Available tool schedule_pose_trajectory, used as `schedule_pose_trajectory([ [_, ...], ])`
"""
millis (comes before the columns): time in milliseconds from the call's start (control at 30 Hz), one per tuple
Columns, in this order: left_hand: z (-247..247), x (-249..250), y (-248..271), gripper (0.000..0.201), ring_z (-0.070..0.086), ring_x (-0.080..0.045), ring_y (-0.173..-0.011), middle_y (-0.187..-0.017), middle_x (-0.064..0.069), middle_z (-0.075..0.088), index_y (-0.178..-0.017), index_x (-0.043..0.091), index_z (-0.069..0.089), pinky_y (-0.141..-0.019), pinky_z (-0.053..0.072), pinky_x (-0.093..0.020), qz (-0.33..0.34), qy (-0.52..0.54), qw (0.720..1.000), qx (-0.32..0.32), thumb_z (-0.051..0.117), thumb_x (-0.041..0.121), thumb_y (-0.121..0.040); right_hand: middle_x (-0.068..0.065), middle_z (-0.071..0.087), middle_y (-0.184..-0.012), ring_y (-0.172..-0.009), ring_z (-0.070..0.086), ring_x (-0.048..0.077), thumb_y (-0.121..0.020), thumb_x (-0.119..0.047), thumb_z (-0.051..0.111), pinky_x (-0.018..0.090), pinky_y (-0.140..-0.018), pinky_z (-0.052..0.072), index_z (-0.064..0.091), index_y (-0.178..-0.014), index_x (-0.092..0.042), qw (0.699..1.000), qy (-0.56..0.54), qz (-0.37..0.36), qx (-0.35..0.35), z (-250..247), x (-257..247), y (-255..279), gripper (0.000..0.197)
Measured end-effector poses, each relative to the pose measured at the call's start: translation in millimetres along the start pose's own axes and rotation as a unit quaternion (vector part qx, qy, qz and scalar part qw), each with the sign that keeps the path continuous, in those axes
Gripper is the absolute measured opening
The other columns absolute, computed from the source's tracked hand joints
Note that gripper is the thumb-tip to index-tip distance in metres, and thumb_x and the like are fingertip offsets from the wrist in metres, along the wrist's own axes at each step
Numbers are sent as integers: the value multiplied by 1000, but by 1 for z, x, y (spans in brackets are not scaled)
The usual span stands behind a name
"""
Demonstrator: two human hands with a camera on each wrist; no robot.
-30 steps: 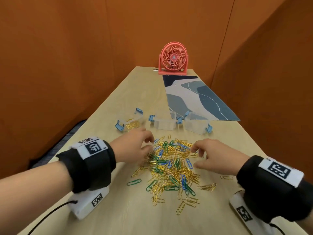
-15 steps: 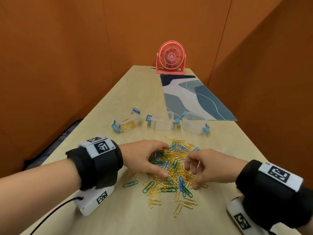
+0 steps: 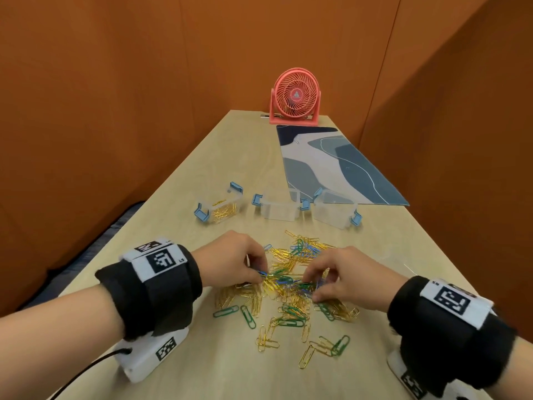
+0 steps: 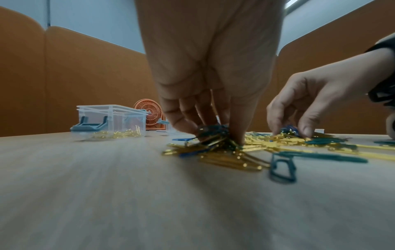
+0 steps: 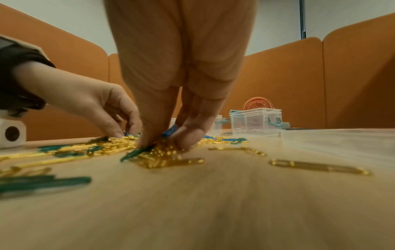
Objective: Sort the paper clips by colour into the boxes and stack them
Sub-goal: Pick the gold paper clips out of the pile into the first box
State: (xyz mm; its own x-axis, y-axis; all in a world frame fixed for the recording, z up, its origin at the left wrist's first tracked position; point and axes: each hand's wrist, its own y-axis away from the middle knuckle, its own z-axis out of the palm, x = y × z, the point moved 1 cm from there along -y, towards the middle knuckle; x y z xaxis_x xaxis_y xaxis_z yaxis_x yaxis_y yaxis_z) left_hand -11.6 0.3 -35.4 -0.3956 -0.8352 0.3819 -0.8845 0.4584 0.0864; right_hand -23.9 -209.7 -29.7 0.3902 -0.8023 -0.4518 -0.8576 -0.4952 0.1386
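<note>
Left hand (image 3: 230, 262): reaching palm-down, fingers (image 4: 188, 116) curling into paper clip pile (image 3: 288, 287), pinching a clump. Right hand (image 3: 343, 277): arching likewise, fingers (image 5: 192, 133) pinching clips under the tips. Lying on tabletop (image 3: 202, 370); three boxes (image 3: 278, 209) sitting beyond the fingertips.

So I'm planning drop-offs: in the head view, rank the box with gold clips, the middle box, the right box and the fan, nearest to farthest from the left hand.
From the left hand:
1. Box with gold clips, ahead, slightly left.
2. Middle box, ahead and right.
3. Right box, farther right, by the mat's corner.
4. Fan, at the table's far end.
</note>
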Motion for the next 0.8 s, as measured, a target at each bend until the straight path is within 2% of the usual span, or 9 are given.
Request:
schedule_pose_trajectory([
  [67, -1, 0, 3, 15, 52, -2, -76, -91, 9, 62, -98, 23, 69, -65, 38, -6, -7, -7, 1000, 9, 64, 22, -84, -8, 64, -89, -68, 50, 1, -80, -22, 71, 9, -62, 39, 71, -96, -25, 1000, 7, 5, 10, 0, 1, 0, 16],
  [133, -2, 1, 5, 24, 52, -6, -86, -100, 7, 59, -106, 24, 65, -72, 40, -13, -19, -19, 999, 28, 61, 25, -83, -9, 64, -90, -73, 53, 3, -84, -20, 66, 11, -65, 40, 70, -96, -25, 999, 23, 12, 26, 0, 2, 0, 14],
  [267, -2, 5, -3, 44, 48, -9, -109, -123, 6, 53, -127, 27, 53, -91, 37, -21, -9, -16, 998, 57, 59, 42, -86, -10, 55, -102, -98, 52, 8, -83, -24, 59, 25, -85, 47, 65, -104, -30, 996, 59, 22, 63, -1, 2, 1, 22],
  [367, 1, 10, -18, 57, 43, -13, -125, -140, 5, 45, -139, 26, 41, -105, 35, -29, -7, -23, 999, -22, 54, 49, -88, -10, 52, -114, -106, 50, 9, -72, -51, 70, 29, -90, 47, 57, -118, -32, 998, 48, 33, 34, -1, -1, 2, 51],
  [433, 4, 16, -28, 59, 40, -15, -127, -142, 3, 43, -141, 23, 40, -108, 33, -31, 8, -68, 996, -51, 52, 50, -89, -10, 50, -116, -104, 49, 7, -62, -58, 75, 28, -90, 47, 53, -124, -32, 999, 41, 33, 2, 0, -4, 2, 71],
  [533, 5, 21, -35, 52, 47, -14, -117, -133, 0, 49, -133, 21, 51, -95, 36, -23, 24, -82, 996, -37, 58, 44, -87, -13, 51, -109, -95, 48, 5, -60, -52, 80, 24, -85, 47, 55, -122, -33, 999, 45, 2, -18, 2, -7, 2, 69],
  [633, 4, 20, -34, 33, 54, -9, -90, -113, -1, 62, -115, 17, 65, -78, 39, -17, 29, -36, 999, -17, 65, 31, -86, -13, 56, -100, -82, 50, 4, -70, -41, 77, 21, -78, 46, 63, -112, -32, 999, 42, -21, -14, 4, -8, 1, 45],
  [733, 4, 17, -30, 19, 50, -3, -66, -98, -2, 67, -103, 13, 67, -63, 40, -13, 0, -4, 1000, -5, 65, 23, -87, -12, 59, -90, -76, 51, 3, -77, -30, 73, 18, -75, 45, 69, -104, -28, 999, 31, -27, -16, 5, -6, -1, 27],
  [800, 4, 15, -27, 17, 50, -1, -63, -91, 1, 64, -101, 13, 66, -60, 40, -11, -18, 3, 1000, -13, 63, 24, -88, -10, 60, -88, -79, 53, 6, -81, -29, 70, 21, -77, 46, 69, -103, -25, 999, 43, -20, -3, 6, -4, -2, 22],
])
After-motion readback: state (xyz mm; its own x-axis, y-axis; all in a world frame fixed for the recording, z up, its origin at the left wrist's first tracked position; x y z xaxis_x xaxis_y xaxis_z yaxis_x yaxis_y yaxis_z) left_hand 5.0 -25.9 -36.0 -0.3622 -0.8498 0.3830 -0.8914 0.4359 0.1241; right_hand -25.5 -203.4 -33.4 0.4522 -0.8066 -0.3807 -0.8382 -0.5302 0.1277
